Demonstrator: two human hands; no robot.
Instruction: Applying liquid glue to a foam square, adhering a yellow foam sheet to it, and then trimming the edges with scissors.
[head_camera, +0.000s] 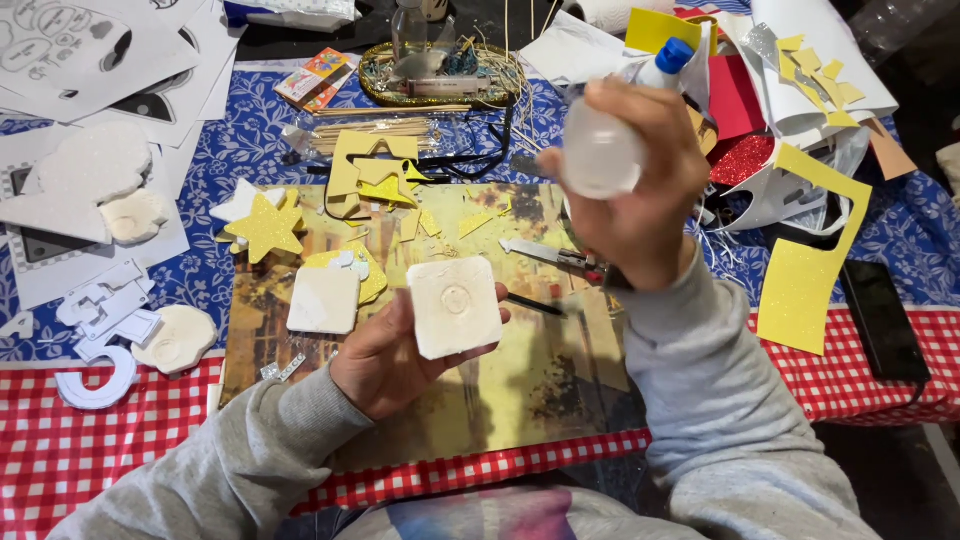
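My left hand holds a white square foam piece flat on its fingers, with a round mark in the piece's middle. My right hand is raised above the table and grips a white glue bottle with a blue cap, tilted with the cap pointing away. Both hands hover over a yellowish picture board that serves as a work mat. A second white square piece lies on the board to the left, beside a yellow glitter star.
A craft knife lies on the board under my right hand. Yellow glitter sheets, red glitter paper, a black phone, white foam shapes, sticks and a gold tray crowd the checked tablecloth.
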